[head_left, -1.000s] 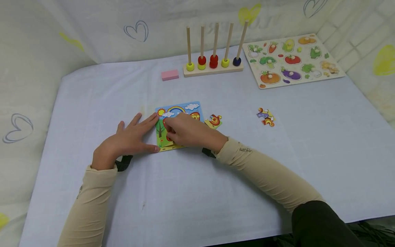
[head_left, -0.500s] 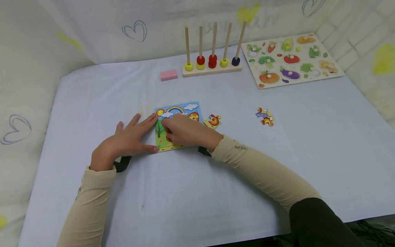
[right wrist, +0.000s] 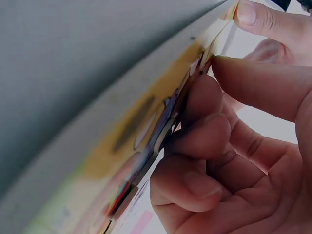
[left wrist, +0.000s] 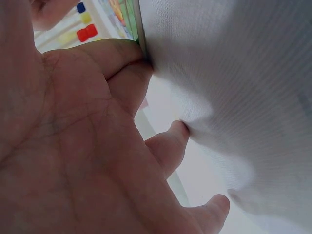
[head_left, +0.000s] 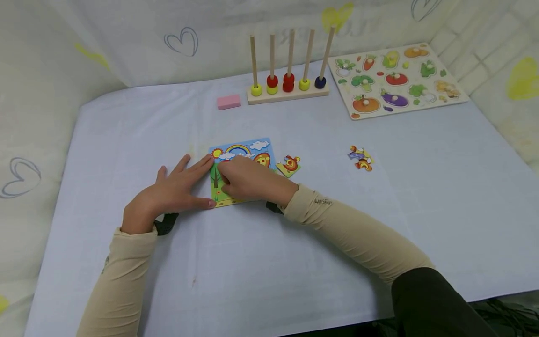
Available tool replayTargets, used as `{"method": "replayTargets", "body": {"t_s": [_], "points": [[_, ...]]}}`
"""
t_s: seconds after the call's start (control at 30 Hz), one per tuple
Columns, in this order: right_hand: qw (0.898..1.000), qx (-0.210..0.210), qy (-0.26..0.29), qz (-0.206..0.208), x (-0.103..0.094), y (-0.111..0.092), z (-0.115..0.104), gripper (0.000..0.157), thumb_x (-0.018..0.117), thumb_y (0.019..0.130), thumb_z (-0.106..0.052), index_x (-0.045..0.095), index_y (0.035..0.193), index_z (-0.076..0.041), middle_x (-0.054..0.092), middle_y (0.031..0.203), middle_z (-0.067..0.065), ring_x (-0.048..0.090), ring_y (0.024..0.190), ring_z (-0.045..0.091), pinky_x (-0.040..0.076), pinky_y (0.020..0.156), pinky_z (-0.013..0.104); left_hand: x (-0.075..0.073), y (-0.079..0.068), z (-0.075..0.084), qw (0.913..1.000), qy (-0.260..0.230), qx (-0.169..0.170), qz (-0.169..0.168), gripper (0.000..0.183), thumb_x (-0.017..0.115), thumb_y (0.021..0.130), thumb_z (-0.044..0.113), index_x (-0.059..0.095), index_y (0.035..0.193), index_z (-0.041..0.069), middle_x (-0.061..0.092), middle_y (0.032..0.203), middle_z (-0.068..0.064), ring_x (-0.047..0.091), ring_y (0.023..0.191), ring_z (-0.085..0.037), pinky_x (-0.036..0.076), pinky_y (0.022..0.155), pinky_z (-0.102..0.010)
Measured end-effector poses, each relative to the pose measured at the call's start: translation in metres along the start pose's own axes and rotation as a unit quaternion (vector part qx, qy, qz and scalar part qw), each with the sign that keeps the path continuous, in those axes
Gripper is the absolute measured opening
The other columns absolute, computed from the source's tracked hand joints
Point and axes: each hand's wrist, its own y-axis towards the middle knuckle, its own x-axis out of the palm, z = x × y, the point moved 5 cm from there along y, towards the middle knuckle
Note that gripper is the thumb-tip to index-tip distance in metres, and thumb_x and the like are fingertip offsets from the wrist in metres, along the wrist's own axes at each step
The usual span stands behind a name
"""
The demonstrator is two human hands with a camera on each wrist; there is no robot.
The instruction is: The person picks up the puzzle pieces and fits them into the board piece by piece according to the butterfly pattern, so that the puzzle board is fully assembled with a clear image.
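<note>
A jigsaw puzzle board (head_left: 240, 146) with a sun, a rainbow and trees lies mid-table in the head view. My left hand (head_left: 170, 194) is spread along its left side, with fingertips at the upper left corner and the thumb at the lower left. My right hand (head_left: 252, 178) covers the middle of the board. Its curled fingers and thumb tip press down on the pieces (right wrist: 165, 122), as the right wrist view shows; I see nothing lifted in them. A loose puzzle piece (head_left: 288, 165) with a red and yellow spiral lies by the board's right edge.
More loose pieces (head_left: 360, 158) lie together farther right. Behind stand a wooden peg stacker (head_left: 287, 96) with coloured beads and a pink block (head_left: 229, 102). A vegetable puzzle board (head_left: 397, 82) lies at the back right.
A puzzle piece edge that stood slightly raised at the board's lower left now looks flush. My right hand has shifted slightly with it; the left hand keeps its place.
</note>
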Motion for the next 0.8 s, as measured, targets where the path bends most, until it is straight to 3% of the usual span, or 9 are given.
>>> {"method": "replayTargets", "body": {"t_s": [0.23,0.47,0.8], "points": [[1.000,-0.002,0.003,0.006,0.000,-0.001,-0.001,0.013,0.068,0.103,-0.008,0.064,0.090,-0.008,0.061,0.071,0.002,0.056,0.068,0.015,0.036,0.060,0.023,0.000,0.000,0.000,1.0000,-0.001,0.000,0.001,0.107,0.079,0.096,0.047,0.010,0.175,0.024,0.007,0.180,0.001,-0.010,0.162,-0.046,-0.009,0.114,-0.082],[0.999,-0.020,0.032,0.000,-0.002,-0.007,0.003,0.009,0.065,0.103,-0.007,0.065,0.094,-0.008,0.063,0.075,0.001,0.056,0.072,0.015,0.039,0.063,0.024,0.000,-0.001,-0.001,1.0000,-0.002,0.007,0.001,0.107,0.079,0.096,0.049,0.011,0.174,0.022,0.007,0.180,-0.001,-0.010,0.161,-0.048,-0.008,0.112,-0.084],[0.994,-0.061,0.078,0.039,-0.011,-0.024,0.010,0.008,0.067,0.103,-0.007,0.069,0.095,-0.007,0.064,0.079,-0.001,0.057,0.077,0.015,0.045,0.069,0.026,0.001,0.001,-0.002,0.9999,0.010,0.001,0.000,0.109,0.079,0.095,0.051,0.010,0.174,0.023,0.004,0.181,0.002,-0.009,0.161,-0.047,-0.008,0.113,-0.083]]}}
